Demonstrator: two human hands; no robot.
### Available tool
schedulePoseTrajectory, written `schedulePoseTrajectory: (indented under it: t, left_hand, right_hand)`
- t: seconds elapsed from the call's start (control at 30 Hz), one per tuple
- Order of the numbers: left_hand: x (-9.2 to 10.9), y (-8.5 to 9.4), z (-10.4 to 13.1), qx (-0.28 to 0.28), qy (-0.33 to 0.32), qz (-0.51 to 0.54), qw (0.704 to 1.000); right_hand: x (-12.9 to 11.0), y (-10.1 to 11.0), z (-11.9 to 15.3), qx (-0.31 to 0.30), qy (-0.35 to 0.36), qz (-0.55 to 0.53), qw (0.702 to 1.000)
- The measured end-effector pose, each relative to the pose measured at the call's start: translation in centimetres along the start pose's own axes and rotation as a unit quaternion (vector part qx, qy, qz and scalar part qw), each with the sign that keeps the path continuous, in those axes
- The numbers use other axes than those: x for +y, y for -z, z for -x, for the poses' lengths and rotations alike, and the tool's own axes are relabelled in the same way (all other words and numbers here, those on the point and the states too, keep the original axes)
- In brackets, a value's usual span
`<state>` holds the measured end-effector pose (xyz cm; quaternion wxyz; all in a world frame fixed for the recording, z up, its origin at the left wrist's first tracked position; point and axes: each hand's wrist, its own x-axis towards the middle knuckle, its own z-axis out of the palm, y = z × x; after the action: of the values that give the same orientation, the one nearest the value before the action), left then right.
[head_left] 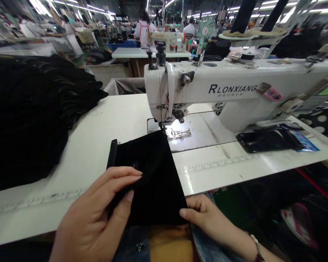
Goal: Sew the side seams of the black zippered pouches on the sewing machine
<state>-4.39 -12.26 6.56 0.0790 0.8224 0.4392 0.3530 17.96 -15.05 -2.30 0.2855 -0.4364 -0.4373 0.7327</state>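
Observation:
A flat black fabric piece point(153, 174) lies over the front of the sewing table, its far corner under the needle and presser foot point(163, 128) of a white sewing machine point(202, 80). Along its left side runs a stiff dark strip point(112, 154). My left hand point(98, 211) pinches the left part of the fabric between thumb and fingers. At the near right corner, my right hand point(200, 211) grips the fabric's edge, thumb on top. Whatever lies beneath the fabric is hidden.
A large pile of black pieces point(30, 120) fills the table's left side. To the right lie a phone point(268, 141) and a blue packet point(304, 142). A printed ruler point(218, 163) runs along the front edge. Other workers sit at machines behind.

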Motion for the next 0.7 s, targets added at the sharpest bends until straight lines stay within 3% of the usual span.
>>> schedulePoseTrajectory:
  t: [0.1, 0.17, 0.3, 0.5, 0.7]
  left_hand:
    - [1.6, -1.9, -0.3, -0.045, -0.025, 0.021, 0.998]
    - [2.3, -3.6, -0.1, -0.088, -0.079, 0.050, 0.992]
    - [2.6, -6.0, 0.7, -0.154, -0.102, 0.122, 0.975]
    - [1.8, -6.1, 1.5, -0.247, -0.081, 0.162, 0.952]
    - [1.5, -6.0, 1.7, -0.240, -0.091, 0.156, 0.954]
  right_hand:
    - [-0.2, -0.5, 0.2, 0.011, -0.029, 0.002, 1.000]
    - [-0.4, -0.6, 0.4, 0.018, -0.026, 0.034, 0.999]
    - [-0.7, -0.3, 0.6, 0.013, -0.013, 0.056, 0.998]
    - [-1.1, -0.1, 1.0, -0.019, -0.025, 0.063, 0.998]
    - [-1.1, -0.1, 1.3, -0.026, -0.054, 0.008, 0.998]
